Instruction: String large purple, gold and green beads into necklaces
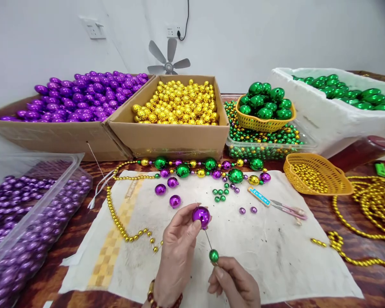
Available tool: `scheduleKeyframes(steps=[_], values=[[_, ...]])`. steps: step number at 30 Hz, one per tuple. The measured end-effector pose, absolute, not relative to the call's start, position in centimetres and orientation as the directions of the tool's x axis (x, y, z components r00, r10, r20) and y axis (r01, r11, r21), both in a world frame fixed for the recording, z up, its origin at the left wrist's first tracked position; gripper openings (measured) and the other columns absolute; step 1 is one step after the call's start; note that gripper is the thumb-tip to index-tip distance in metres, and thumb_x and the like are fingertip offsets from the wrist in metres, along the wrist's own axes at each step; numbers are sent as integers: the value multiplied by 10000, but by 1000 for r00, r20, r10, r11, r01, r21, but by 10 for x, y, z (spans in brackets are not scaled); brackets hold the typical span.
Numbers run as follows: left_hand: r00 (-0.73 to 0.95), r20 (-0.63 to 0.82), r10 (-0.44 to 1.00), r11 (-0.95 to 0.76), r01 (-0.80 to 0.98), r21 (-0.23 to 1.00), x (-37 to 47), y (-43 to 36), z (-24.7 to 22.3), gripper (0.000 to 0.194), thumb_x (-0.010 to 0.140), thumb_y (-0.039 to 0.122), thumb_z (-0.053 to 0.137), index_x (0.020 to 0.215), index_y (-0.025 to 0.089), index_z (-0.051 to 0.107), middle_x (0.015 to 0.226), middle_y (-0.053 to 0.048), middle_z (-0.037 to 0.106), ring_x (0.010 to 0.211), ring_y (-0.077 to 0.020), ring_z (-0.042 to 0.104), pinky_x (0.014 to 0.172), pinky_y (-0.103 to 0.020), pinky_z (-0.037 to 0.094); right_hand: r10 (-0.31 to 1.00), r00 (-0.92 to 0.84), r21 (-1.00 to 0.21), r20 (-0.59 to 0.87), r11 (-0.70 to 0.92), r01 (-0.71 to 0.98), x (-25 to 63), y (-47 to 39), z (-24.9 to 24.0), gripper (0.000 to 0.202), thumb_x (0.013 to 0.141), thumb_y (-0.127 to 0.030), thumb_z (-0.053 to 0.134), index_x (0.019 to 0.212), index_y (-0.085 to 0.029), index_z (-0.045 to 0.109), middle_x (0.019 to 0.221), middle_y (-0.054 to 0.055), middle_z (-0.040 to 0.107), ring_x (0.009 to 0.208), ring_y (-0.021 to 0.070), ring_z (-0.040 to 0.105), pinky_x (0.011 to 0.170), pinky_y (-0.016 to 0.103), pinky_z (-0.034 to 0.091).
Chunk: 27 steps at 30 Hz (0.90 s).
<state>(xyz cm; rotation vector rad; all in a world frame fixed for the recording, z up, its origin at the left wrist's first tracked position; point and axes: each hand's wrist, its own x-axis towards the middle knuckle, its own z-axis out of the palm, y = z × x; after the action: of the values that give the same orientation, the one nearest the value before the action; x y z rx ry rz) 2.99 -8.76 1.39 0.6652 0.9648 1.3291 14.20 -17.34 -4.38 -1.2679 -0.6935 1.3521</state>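
Observation:
My left hand (pixel 179 244) pinches a large shiny purple bead (pixel 200 216) between thumb and fingers. A thin needle (pixel 209 239) runs from under that bead down through a smaller green bead (pixel 213 256). Just below the green bead, my right hand (pixel 234 282) is closed on the needle's lower part. Beyond my hands lies a strand of purple, gold and green beads (pixel 182 170), with a gold bead chain (pixel 115 216) trailing to the left. Near it on the white cloth (pixel 244 261) rest loose purple beads (pixel 175 201) and several small green beads (pixel 223 198).
Thread snips (pixel 276 204) with a blue label lie at right. Behind are boxes of purple beads (pixel 83 98) and gold beads (pixel 179 102). A yellow basket (pixel 336 184) and piled gold chains (pixel 378 209) stand right; a clear bin (pixel 35 171) of purple beads stands left.

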Motion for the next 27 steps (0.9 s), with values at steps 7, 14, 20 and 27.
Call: scheduleKeyframes(steps=[7, 14, 20, 27], values=[[38, -288, 957, 270, -481, 834, 38, -97, 8, 308, 802, 278, 688, 1102, 251, 627, 1067, -49, 650, 924, -169, 619, 768, -249, 503, 941, 152, -908, -303, -236, -346, 144, -148, -23, 280, 824, -416, 660, 869, -141, 687, 670, 54, 672, 574, 164, 618, 514, 237, 432], [147, -345, 927, 367, -543, 755, 42, -97, 15, 294, 848, 294, 633, 1132, 239, 578, 1057, -69, 587, 934, -213, 634, 670, -259, 505, 945, 76, -885, -318, -267, -382, 152, -154, -36, 309, 804, -420, 685, 889, -124, 699, 722, 83, 686, 581, 156, 616, 475, 208, 401], [123, -309, 943, 333, -348, 876, 45, -104, 8, 336, 855, 329, 625, 1179, 255, 571, 1099, -79, 619, 932, -203, 625, 781, -301, 497, 929, 120, -871, -349, -275, -407, 152, -150, -36, 323, 768, -454, 716, 765, -138, 652, 653, 41, 635, 502, 110, 528, 417, 177, 333], [121, -185, 975, 184, 21, 983, 27, -78, 3, 358, 897, 386, 542, 1237, 275, 556, 1249, -75, 586, 1075, -224, 588, 911, -333, 460, 928, 165, -894, -334, -256, -367, 170, -163, -39, 351, 815, -466, 667, 734, -126, 631, 573, 29, 607, 446, 64, 442, 421, 158, 303]])
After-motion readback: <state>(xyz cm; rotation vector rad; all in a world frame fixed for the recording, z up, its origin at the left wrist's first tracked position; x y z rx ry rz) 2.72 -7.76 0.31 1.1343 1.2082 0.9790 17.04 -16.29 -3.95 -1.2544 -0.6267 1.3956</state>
